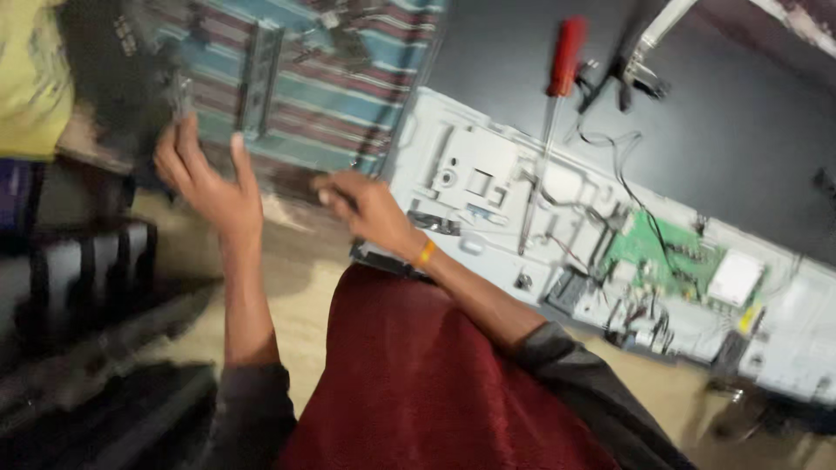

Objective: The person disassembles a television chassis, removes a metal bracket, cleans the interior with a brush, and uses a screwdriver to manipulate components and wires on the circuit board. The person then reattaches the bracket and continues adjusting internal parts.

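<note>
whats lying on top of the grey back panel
A red-handled screwdriver lies across the grey back panel, with a green circuit board, a white box and loose wires. What sits beneath the board is covered.

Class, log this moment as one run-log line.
left hand: raised, fingers spread | right hand: beside opened panel | red screwdriver: lying on panel

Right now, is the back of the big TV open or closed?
Open. The TV lies flat with its cover off, so the green circuit board and loose wires show. A red-handled screwdriver rests on it.
</note>
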